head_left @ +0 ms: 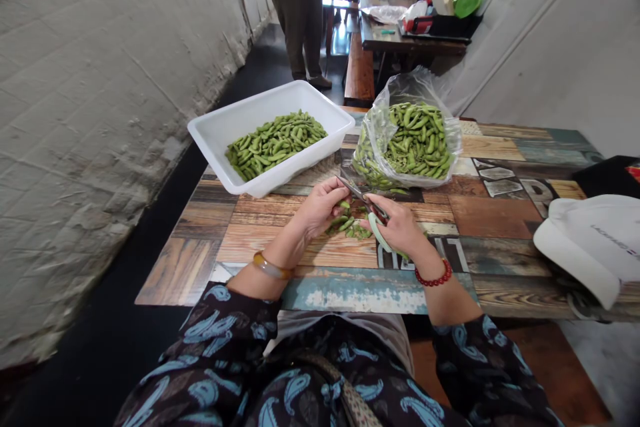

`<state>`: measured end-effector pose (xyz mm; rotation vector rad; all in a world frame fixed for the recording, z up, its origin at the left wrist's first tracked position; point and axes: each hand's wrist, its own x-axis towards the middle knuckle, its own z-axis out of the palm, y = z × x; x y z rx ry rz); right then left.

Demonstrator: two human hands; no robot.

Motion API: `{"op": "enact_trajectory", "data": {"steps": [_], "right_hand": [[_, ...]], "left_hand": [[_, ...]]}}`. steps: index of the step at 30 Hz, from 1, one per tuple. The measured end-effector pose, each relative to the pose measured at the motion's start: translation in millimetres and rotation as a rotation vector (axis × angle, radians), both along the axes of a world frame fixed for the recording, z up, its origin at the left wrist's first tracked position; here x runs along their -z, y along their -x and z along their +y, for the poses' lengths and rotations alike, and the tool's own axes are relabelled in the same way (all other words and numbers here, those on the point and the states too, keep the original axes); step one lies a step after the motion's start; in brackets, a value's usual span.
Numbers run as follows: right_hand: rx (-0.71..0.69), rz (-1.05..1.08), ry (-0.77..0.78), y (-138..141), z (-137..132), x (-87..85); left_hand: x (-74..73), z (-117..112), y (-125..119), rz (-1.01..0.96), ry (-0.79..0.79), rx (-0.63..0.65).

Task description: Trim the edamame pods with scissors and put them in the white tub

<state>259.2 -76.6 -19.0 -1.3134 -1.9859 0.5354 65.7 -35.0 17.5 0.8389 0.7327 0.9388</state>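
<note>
Left hand (320,210) — wrist bent inward, grip pinched on an edamame pod (344,204) just above the tabletop (310,253). Right hand (400,227) — grip closed around the scissors (363,199), blades angled up-left beside the pod.

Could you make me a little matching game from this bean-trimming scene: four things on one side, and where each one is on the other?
Things:
1. scissors
2. bean pod
3. white tray
4. white cap

Places:
A. pinched in the left hand
B. at the right edge of the table
C. held in the right hand
D. at the table's far left corner, holding more pods

Pairs: 1-C, 2-A, 3-D, 4-B
</note>
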Motion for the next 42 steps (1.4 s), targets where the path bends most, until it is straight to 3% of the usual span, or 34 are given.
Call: {"op": "enact_trajectory", "data": {"steps": [6, 10, 13, 16, 19, 23, 25, 28, 30, 32, 34, 38, 42], "right_hand": [[0.095, 0.153, 0.110, -1, 3, 0.1], [0.203, 0.408, 0.189, -5, 7, -2.3], [0.205, 0.512, 0.205, -6, 8, -4.7], [0.189, 0.557, 0.221, -4, 8, -5.0], [0.168, 0.578, 0.227, -3, 8, -2.4], [0.164, 0.573, 0.220, -5, 10, 1.4], [0.170, 0.568, 0.215, -6, 11, 1.8], [0.170, 0.554, 0.206, -6, 11, 0.6], [0.170, 0.549, 0.204, -5, 11, -0.9], [0.172, 0.537, 0.200, -4, 10, -2.4], [0.173, 0.516, 0.194, -3, 9, -3.6], [0.155, 0.466, 0.202, -2, 6, -5.0], [0.107, 0.373, 0.222, 1, 2, -8.7]], "left_hand": [[-1.0, 6, 9, -0.125, 0.084, 0.057], [-2.9, 15, 22, -0.200, 0.129, -0.051], [-0.4, 22, 26, -0.117, 0.106, -0.148], [7.5, 30, 22, 0.130, -0.048, -0.201], [17.1, 40, 11, 0.502, -0.364, -0.213], [27.3, 51, -9, 1.068, -0.727, -0.052], [31.8, 55, -17, 1.249, -0.814, 0.025], [35.7, 59, -20, 1.326, -0.824, 0.078], [34.2, 59, -17, 1.258, -0.787, 0.026], [28.5, 56, -11, 1.058, -0.701, -0.067], [19.8, 50, -4, 0.739, -0.506, -0.125], [1.9, 33, 7, 0.146, -0.077, -0.106], [-7.7, 18, 11, -0.082, -0.014, -0.142]]}}
